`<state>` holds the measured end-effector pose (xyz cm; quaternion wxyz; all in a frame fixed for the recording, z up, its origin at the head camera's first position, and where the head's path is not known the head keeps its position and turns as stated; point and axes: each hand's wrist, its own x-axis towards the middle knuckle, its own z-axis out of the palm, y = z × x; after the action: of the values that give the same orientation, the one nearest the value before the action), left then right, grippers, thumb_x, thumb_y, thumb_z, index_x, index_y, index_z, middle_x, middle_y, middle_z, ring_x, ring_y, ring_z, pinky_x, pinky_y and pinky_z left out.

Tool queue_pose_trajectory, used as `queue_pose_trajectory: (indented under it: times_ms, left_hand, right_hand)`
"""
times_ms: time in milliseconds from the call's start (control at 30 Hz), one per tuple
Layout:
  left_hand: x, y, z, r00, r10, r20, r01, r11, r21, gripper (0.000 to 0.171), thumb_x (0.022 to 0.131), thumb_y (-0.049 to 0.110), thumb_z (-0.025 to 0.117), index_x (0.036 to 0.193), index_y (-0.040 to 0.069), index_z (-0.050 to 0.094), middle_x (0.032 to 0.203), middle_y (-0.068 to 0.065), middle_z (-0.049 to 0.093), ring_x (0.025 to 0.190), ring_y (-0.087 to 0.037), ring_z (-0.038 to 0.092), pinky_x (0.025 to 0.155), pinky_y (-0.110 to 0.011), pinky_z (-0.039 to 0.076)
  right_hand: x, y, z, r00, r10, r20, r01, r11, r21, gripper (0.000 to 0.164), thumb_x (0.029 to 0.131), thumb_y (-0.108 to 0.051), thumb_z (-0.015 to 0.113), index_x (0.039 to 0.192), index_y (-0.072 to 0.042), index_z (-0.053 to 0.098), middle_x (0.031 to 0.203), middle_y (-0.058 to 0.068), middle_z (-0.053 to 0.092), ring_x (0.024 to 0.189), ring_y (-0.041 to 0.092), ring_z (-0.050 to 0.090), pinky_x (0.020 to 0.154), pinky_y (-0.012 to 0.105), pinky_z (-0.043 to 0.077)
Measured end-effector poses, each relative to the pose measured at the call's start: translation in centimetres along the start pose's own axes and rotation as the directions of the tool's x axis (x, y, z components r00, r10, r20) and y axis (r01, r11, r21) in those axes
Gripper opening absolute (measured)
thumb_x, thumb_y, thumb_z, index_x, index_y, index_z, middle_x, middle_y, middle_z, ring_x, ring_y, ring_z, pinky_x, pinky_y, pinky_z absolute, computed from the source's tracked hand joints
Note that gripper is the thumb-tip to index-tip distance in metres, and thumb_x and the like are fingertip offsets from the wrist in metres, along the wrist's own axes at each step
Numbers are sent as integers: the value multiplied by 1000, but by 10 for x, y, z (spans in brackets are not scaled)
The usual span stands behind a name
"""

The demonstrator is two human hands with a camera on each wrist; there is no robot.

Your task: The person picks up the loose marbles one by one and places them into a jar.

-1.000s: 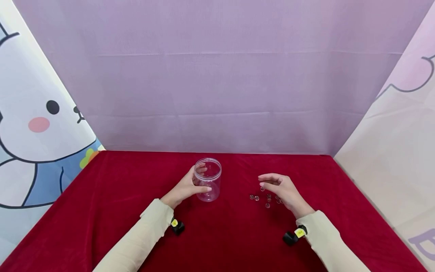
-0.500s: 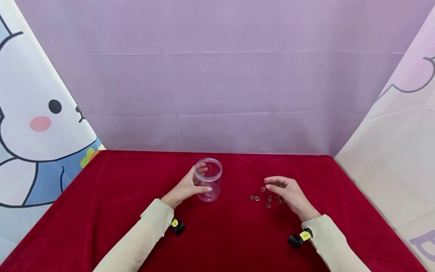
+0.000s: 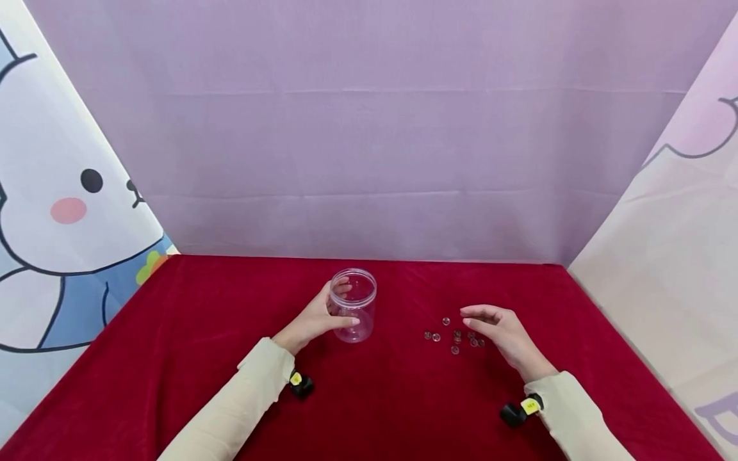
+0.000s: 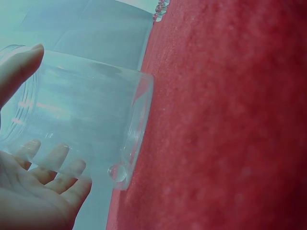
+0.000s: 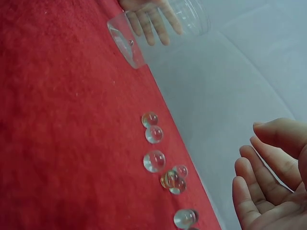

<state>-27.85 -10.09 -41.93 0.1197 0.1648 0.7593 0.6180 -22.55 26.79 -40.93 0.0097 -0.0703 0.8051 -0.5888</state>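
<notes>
My left hand (image 3: 314,322) holds a clear plastic jar (image 3: 363,328), its thumb on the near side and its fingers round the back. The lidless jar stands upright on the red cloth. Low in the jar, one clear glass marble (image 4: 116,172) shows in the left wrist view. Several more glass marbles (image 5: 154,161) lie loosely grouped on the cloth to the jar's right. Just right of and above them hovers my right hand (image 3: 503,331), fingers loosely bent, thumb apart from the fingertips. Nothing is visible between them in the right wrist view.
Red cloth (image 3: 369,397) covers the table. A plain purple curtain (image 3: 369,128) rises along its back edge, with printed panels at the left (image 3: 52,256) and right (image 3: 674,269). Both wrists wear small black cameras.
My right hand has moved right and slightly nearer, away from the farthest marble and uncovering the marbles at the right of the group. The left hand and jar have stayed in place.
</notes>
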Motion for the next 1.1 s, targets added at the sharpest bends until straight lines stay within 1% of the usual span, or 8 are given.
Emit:
queue_pose_trajectory:
  times_ms: [133, 333, 467, 633, 833, 900, 1067, 1100]
  left_hand:
    - [0, -2, 0, 1000, -3, -3, 3, 1000, 4, 87, 77, 16, 77, 145, 20, 23, 148, -12, 32, 136, -33, 30, 105, -52, 34]
    - [-1, -4, 0, 1000, 4, 5, -4, 1000, -2, 88, 78, 14, 77, 147, 16, 22, 147, -13, 32, 136, -33, 30, 106, -52, 33]
    - [-2, -2, 0, 1000, -4, 14, 4, 1000, -10, 90, 78, 11, 77, 147, 14, 20, 148, -14, 30, 136, -34, 29, 106, -52, 31]
    - [-4, 3, -1, 1000, -17, 21, 17, 999, -27, 91, 78, 7, 75, 148, 11, 18, 148, -18, 28, 136, -38, 27, 106, -54, 32]
    - [-4, 3, -3, 1000, 4, 1, -4, 1000, -9, 89, 78, 12, 76, 147, 13, 20, 148, -15, 31, 135, -35, 29, 105, -52, 34]
    - [-4, 5, -3, 1000, 8, -2, -8, 1000, -13, 89, 77, 13, 77, 147, 13, 21, 147, -15, 31, 135, -35, 29, 105, -52, 34]
    - [-1, 5, -1, 1000, 19, -7, -19, 999, -26, 89, 77, 14, 78, 146, 13, 22, 147, -14, 32, 135, -34, 30, 105, -52, 33]
    - [1, 1, -2, 1000, 22, -12, -22, 999, -23, 89, 77, 15, 78, 147, 14, 22, 147, -13, 32, 135, -33, 31, 105, -52, 33]
  right_hand:
    - [-4, 2, -6, 1000, 7, -9, -8, 1000, -5, 44, 88, -20, 67, 120, 9, 57, 110, 10, 67, 95, 15, 62, 84, 28, 51]
    - [-10, 8, -10, 999, 40, -27, -40, 999, -7, 42, 89, -19, 66, 121, 8, 57, 111, 9, 66, 94, 8, 61, 85, 26, 50]
    - [-12, 12, -13, 998, 51, -40, -51, 999, -1, 44, 89, -19, 66, 121, 9, 56, 109, 4, 67, 93, 3, 59, 83, 23, 49]
    - [-14, 15, -15, 998, 52, -29, -52, 999, 2, 43, 90, -21, 64, 121, 9, 57, 109, 0, 67, 96, 2, 58, 84, 22, 48]
    - [-10, 14, -17, 999, 48, -17, -48, 999, 3, 43, 91, -20, 64, 121, 9, 57, 113, 7, 66, 97, 1, 57, 85, 23, 49]
    - [-9, 14, -18, 999, 49, -17, -49, 999, 3, 43, 91, -20, 64, 121, 9, 56, 112, 5, 66, 97, 1, 57, 84, 21, 48]
    - [-5, 15, -24, 998, 54, -28, -54, 998, 10, 43, 90, -19, 64, 121, 10, 56, 104, -7, 68, 94, 0, 58, 82, 20, 48]
    - [-4, 15, -25, 998, 54, -29, -53, 998, 12, 43, 90, -19, 64, 121, 10, 56, 104, -7, 68, 93, 1, 59, 82, 21, 49]
